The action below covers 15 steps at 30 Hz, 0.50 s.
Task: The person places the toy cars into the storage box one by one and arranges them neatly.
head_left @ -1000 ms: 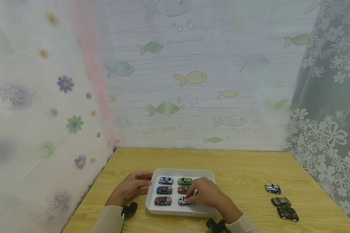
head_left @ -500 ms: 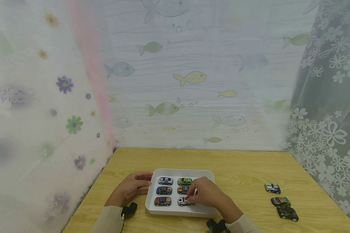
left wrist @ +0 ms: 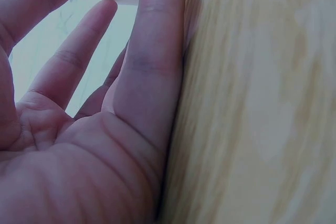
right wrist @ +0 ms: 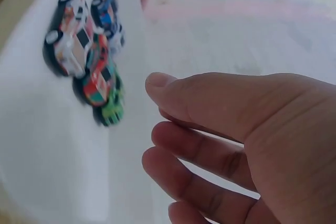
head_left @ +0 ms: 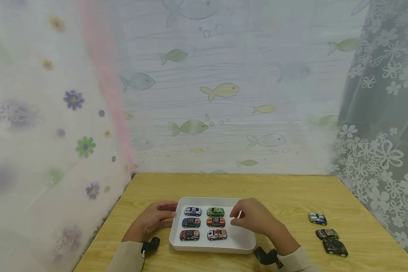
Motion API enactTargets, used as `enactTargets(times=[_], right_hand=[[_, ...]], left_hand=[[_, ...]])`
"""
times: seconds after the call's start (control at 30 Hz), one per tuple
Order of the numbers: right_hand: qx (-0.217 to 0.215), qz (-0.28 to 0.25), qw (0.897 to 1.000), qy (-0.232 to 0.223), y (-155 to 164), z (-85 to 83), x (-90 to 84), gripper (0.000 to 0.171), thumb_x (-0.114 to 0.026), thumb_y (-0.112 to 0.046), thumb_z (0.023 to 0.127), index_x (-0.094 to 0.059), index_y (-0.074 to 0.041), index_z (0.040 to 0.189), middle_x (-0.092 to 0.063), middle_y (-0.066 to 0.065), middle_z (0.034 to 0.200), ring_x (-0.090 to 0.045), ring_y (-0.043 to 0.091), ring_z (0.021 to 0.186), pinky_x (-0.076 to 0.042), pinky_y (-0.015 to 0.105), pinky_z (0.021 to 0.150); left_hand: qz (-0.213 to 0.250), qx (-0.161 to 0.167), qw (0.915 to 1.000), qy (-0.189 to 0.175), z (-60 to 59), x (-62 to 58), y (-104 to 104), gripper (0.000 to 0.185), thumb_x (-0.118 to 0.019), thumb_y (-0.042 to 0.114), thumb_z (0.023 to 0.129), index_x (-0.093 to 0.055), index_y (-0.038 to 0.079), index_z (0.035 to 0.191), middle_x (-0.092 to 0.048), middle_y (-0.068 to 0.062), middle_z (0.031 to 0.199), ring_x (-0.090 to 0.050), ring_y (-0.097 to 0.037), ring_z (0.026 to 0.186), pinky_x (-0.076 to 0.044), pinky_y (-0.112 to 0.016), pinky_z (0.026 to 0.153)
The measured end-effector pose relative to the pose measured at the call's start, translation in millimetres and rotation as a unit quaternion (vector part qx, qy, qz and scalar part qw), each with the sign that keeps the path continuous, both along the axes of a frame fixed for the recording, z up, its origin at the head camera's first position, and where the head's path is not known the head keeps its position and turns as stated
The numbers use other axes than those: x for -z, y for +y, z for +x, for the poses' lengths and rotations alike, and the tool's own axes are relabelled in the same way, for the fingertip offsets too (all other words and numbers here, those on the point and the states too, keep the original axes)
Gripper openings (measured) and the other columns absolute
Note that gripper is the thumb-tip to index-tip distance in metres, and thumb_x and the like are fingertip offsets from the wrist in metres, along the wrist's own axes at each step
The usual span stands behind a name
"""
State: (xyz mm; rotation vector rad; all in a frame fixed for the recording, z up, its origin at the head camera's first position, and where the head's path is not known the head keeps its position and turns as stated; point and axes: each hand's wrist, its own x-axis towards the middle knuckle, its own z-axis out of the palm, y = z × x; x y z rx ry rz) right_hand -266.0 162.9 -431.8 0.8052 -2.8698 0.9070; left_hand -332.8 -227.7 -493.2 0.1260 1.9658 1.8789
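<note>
A white tray holds toy cars in two columns of three. The left column has a white-and-blue car, a dark blue car and a red-and-black car. In the right column are a green car, an orange-red car and a white-and-red car. My left hand rests on the table by the tray's left wall, fingers extended. Over the tray's right part hovers my right hand, thumb and fingers apart with nothing between them, also clear in the right wrist view.
Right of the tray, a white, green and blue car lies on the wooden table. Closer to me, a green-and-orange car touches a black car. Printed curtains hang behind the table and at both sides.
My right hand has let go of the white-and-red car and moved up and to the right. That car now shows fully in its place. The left hand stays still.
</note>
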Motion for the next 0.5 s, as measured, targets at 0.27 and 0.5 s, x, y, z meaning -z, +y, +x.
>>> enactTargets(times=[0.27, 0.5], right_hand=[[0.057, 0.001, 0.998, 0.018, 39, 6.2, -7.6, 0.016, -0.085, -0.028, 0.086, -0.080, -0.023, 0.100, -0.072, -0.010, 0.102, -0.064, 0.008, 0.086, -0.054, 0.024, 0.069], [0.095, -0.004, 0.994, 0.049, 73, 12.1, -10.8, 0.026, -0.085, -0.027, 0.087, -0.078, -0.022, 0.111, -0.069, -0.004, 0.117, -0.068, 0.024, 0.101, -0.059, 0.040, 0.081]], left_hand=[[-0.001, 0.003, 1.0000, 0.001, 0.7, -0.8, -1, 0.059, -0.077, 0.013, 0.093, -0.056, 0.003, 0.147, -0.055, -0.018, 0.151, -0.068, -0.023, 0.118, -0.061, -0.042, 0.094], [0.007, 0.011, 0.9999, 0.001, 0.9, 1.1, 0, 0.058, -0.076, 0.012, 0.094, -0.055, 0.002, 0.147, -0.056, -0.018, 0.150, -0.068, -0.024, 0.118, -0.061, -0.042, 0.094]])
